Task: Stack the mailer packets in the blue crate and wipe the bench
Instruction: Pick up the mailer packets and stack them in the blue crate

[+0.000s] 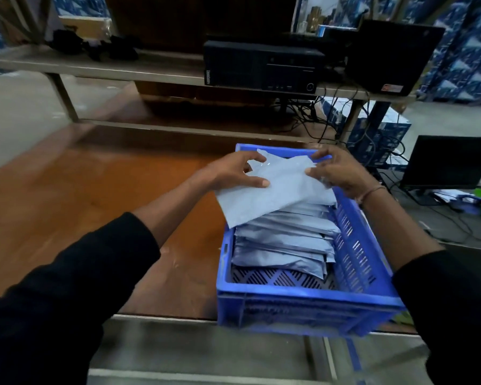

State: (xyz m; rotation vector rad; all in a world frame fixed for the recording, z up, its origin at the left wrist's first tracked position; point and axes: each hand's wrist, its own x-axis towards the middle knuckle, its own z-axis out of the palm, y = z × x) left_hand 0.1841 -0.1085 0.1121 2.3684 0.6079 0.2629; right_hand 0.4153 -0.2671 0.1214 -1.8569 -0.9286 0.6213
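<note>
A blue slotted crate (308,304) stands on the right part of the brown bench (81,195), its near end jutting over the front edge. Several grey mailer packets (283,243) lie overlapped inside it, from the far end toward the near one. One more grey mailer packet (272,195) is held tilted over the crate's far half, its lower left corner hanging past the crate's left rim. My left hand (233,170) pinches its left edge. My right hand (339,170) grips its far right corner.
A shelf (122,70) runs across behind the bench with a black computer case (264,69) and a second black unit (389,56) on it. Cables (325,123) hang below. A monitor (450,162) sits low at right. Blue-and-white boxes (472,48) stack at far right.
</note>
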